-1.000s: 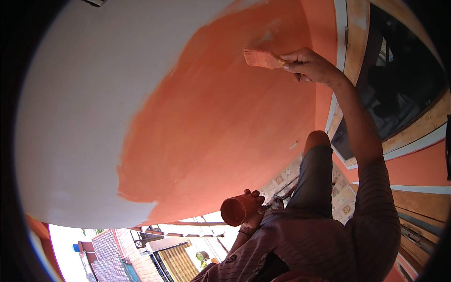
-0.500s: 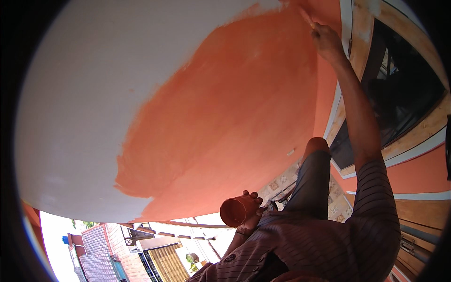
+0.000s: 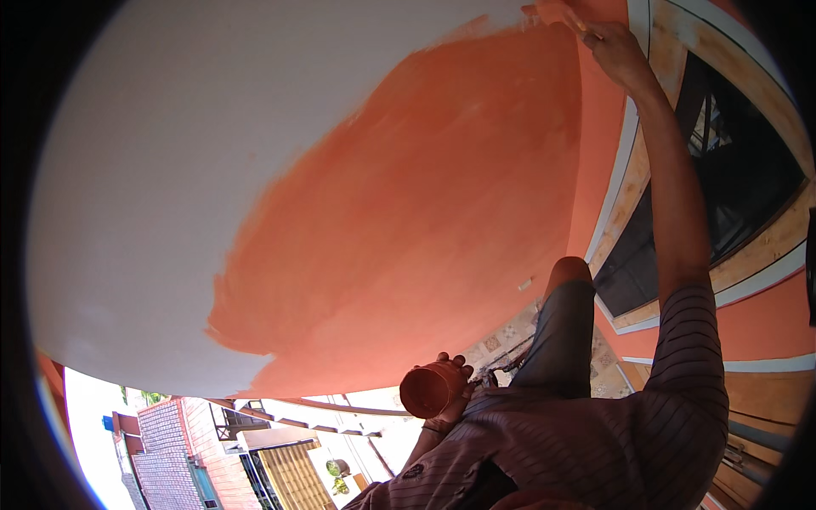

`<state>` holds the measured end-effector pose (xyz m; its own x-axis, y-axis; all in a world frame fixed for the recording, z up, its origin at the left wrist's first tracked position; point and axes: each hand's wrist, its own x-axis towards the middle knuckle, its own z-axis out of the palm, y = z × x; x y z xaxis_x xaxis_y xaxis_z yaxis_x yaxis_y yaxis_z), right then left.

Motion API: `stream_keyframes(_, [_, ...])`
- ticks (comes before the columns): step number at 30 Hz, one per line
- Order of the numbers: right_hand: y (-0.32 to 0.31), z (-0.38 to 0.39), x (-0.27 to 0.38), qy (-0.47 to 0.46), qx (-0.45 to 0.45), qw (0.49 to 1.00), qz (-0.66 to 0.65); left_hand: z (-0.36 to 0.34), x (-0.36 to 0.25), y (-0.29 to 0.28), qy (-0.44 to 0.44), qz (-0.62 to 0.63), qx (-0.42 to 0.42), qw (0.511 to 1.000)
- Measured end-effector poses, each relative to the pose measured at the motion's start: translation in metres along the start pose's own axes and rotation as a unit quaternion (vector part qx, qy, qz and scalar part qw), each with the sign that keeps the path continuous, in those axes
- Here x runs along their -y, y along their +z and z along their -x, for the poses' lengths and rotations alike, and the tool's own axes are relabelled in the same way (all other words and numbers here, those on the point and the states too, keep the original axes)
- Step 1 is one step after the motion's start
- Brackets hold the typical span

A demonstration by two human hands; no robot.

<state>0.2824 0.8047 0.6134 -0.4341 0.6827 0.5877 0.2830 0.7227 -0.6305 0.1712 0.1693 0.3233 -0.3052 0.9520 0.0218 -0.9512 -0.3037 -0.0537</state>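
Note:
At the top right, my right hand (image 3: 614, 53) is closed round the handle of a paintbrush (image 3: 575, 22), its bristle end against the wall where orange meets white. The wall (image 3: 408, 187) carries a broad patch of orange paint, with an uneven edge toward its white part (image 3: 161, 170). Low in the middle, my left hand (image 3: 456, 395) wraps round a small orange-stained cup (image 3: 427, 389), its mouth facing up. The paint inside the cup is too dark to make out.
A dark-paned window (image 3: 739, 161) with a wooden frame stands beside my right arm. Patterned floor tiles (image 3: 501, 340) show below, near my bent knee (image 3: 568, 272). Beyond the wall's lower edge are a brick building (image 3: 200, 433) and a potted plant (image 3: 338, 476).
My right hand and the brush have moved up and slightly right along the wall. Fresh orange now shows near the brush tip. The cup is slightly lower in view.

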Motion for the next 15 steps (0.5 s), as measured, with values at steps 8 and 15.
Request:
stream_keyframes(8, [0.079,0.053,0.109,-0.025,0.022,0.995,0.097,-0.015,-0.002,-0.001,-0.033,0.015,0.009,0.999])
stream_keyframes(15, [0.029,0.091,0.149,-0.132,0.245,0.958,-0.067,-0.029,0.002,0.003,-0.086,0.040,-0.010,0.995])
